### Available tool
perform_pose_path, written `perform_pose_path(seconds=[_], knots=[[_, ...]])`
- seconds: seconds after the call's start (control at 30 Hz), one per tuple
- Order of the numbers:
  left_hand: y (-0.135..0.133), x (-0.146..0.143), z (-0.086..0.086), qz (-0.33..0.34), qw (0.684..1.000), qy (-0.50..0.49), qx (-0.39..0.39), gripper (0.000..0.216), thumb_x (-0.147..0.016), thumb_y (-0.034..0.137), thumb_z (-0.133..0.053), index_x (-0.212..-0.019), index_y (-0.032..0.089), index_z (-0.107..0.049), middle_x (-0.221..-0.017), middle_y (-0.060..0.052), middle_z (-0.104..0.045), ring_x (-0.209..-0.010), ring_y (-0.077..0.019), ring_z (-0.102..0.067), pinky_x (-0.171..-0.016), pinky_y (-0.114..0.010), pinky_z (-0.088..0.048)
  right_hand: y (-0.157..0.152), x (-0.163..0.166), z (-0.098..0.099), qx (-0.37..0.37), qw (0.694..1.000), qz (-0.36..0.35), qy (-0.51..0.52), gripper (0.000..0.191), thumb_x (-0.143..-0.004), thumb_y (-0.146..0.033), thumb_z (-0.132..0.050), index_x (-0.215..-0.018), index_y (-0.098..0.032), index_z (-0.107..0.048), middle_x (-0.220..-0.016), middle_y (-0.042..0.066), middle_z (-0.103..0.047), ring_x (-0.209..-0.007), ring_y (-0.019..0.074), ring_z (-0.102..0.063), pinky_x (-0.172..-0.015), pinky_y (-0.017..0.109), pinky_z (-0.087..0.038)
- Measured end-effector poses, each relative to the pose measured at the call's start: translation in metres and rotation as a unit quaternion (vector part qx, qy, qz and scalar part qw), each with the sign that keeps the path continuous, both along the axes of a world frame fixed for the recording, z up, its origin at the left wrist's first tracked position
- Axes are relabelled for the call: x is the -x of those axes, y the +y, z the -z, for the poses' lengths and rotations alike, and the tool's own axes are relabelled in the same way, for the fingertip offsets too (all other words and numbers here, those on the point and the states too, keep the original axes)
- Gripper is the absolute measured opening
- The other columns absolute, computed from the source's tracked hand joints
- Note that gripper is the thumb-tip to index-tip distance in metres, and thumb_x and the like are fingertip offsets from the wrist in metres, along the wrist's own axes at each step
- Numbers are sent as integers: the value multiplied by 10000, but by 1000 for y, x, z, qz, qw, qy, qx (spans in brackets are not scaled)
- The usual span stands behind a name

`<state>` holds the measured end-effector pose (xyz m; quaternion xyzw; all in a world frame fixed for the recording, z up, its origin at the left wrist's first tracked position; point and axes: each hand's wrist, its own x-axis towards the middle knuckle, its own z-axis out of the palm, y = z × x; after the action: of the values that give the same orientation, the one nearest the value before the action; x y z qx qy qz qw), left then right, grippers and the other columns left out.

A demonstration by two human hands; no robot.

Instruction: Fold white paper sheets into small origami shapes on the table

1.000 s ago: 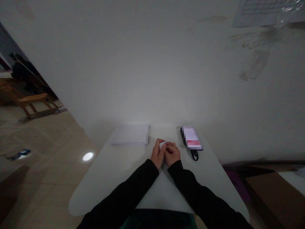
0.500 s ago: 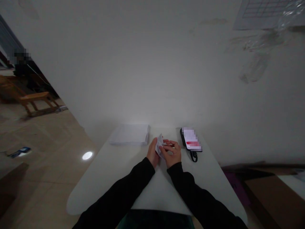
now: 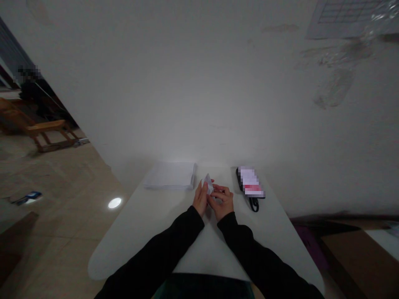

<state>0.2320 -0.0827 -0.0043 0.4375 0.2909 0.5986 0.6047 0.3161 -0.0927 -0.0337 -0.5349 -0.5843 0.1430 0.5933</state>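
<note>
A small folded piece of white paper is held up between my two hands, above the middle of the white table. My left hand grips it from the left, thumb against its face. From the right, my right hand pinches its lower edge with thumb and fingers. The paper's top comes to a point, and its lower part is hidden by my fingers. Beyond my left hand lies a stack of white paper.
To the right a lit phone rests on a black object with a looped strap. A wall rises behind the table. On the floor at left stands a wooden chair; a cardboard box is at lower right.
The white paper has turned and looks narrower, its tip slightly to the left. My right hand has shifted a little left, closer to my left hand.
</note>
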Motion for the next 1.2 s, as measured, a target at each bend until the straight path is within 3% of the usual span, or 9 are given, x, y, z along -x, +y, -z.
perform_pose_path(seconds=[0.27,0.53,0.73,0.87,1.03,1.13,1.2], knots=[[3,-2,1,67,990,-105,64,398,-791,520,-448,-891,150,-557,-750,-67,-653,-841,-229,-625,-809,-402,-454,-11,6,-23,57,994,78,-59,107,-554,-317,-725,-543,-235,-657,-904,39,-543,-892,239,-450,-788,378,-345],[11,3,-5,122,979,-120,114,477,-765,580,-451,-911,142,-574,-759,-81,-650,-809,-227,-627,-790,-389,-464,-7,2,-24,36,998,34,-24,88,-604,-297,-676,-663,-232,-678,-894,41,-544,-887,218,-482,-802,356,-355],[18,16,-17,56,981,-141,119,485,-792,582,-410,-1071,196,-501,-810,-46,-625,-757,-193,-635,-726,-330,-484,-13,2,-29,-25,998,-6,-53,219,-673,-267,-640,-887,-225,-650,-969,50,-522,-944,204,-476,-840,359,-350],[22,19,-22,13,984,-136,118,529,-789,607,-381,-1147,226,-460,-872,-55,-609,-795,-206,-633,-695,-319,-487,-14,2,-29,-67,994,6,-87,159,-651,-289,-678,-800,-237,-660,-1000,41,-493,-903,201,-455,-810,359,-355],[24,17,-16,15,987,-135,84,482,-783,492,-505,-1164,207,-432,-853,-59,-617,-830,-208,-623,-770,-357,-461,-5,-9,-27,-73,992,28,-98,85,-762,-277,-588,-781,-227,-653,-983,39,-486,-871,189,-440,-808,364,-341],[27,20,-13,-4,997,-72,27,468,-783,420,-541,-1172,184,-428,-938,-92,-625,-897,-207,-603,-828,-375,-428,1,-20,-31,-66,990,59,-110,125,-812,-262,-519,-820,-219,-637,-1000,45,-462,-890,192,-428,-831,375,-330],[30,28,-16,-70,997,11,-20,429,-801,390,-520,-1172,190,-436,-1045,-111,-598,-950,-199,-580,-848,-368,-414,5,-28,-34,-56,985,87,-137,153,-835,-258,-483,-830,-224,-632,-1040,53,-437,-910,201,-415,-831,386,-323]])
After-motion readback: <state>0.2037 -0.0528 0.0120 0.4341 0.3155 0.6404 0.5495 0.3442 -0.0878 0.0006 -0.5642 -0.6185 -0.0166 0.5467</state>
